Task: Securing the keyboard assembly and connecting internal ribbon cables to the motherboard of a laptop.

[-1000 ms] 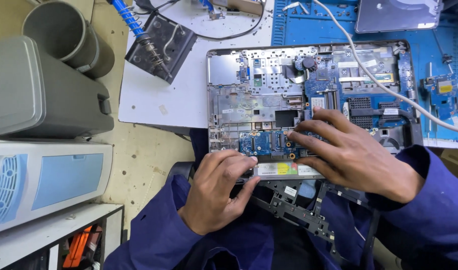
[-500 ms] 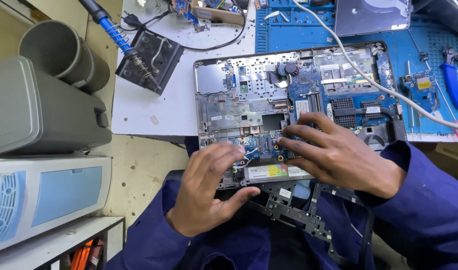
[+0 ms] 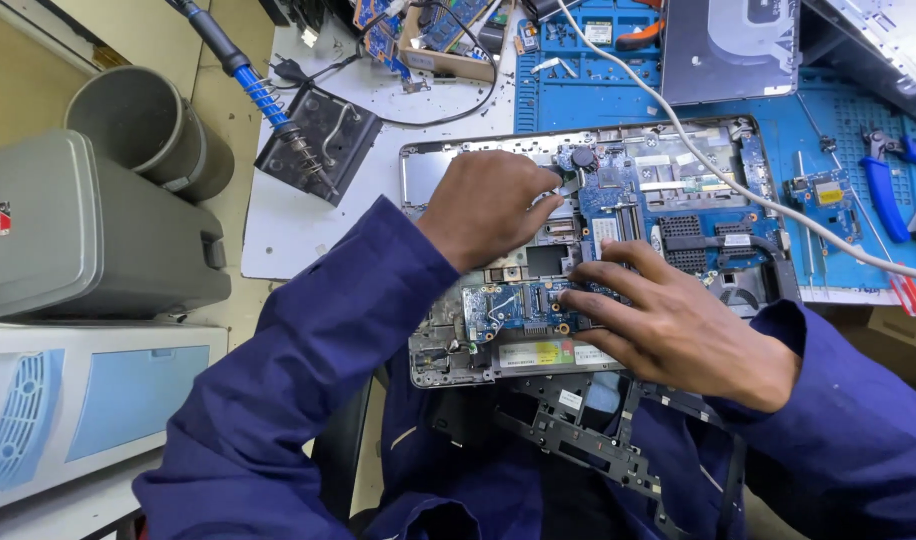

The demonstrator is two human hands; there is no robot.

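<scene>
Laptop base (image 3: 438, 345), opened and showing its blue board (image 3: 628, 200), is lying at the centre of the view, overhanging the white bench (image 3: 278, 235) toward the lap. At nine o'clock a grey case (image 3: 78, 230) is sitting, with a grey bin (image 3: 148, 130) at ten. The blue mat (image 3: 828, 240) is spreading toward two o'clock. The right hand (image 3: 678, 325) is lying flat, fingers spread, pressing the board's lower edge at five o'clock, grasping nothing. The left hand (image 3: 493, 205) is reaching to twelve o'clock, fingertips pinching at a small part; whether it is gripping, I cannot tell. A soldering iron (image 3: 253, 85) is resting at eleven, pliers (image 3: 888, 185) at three.
</scene>
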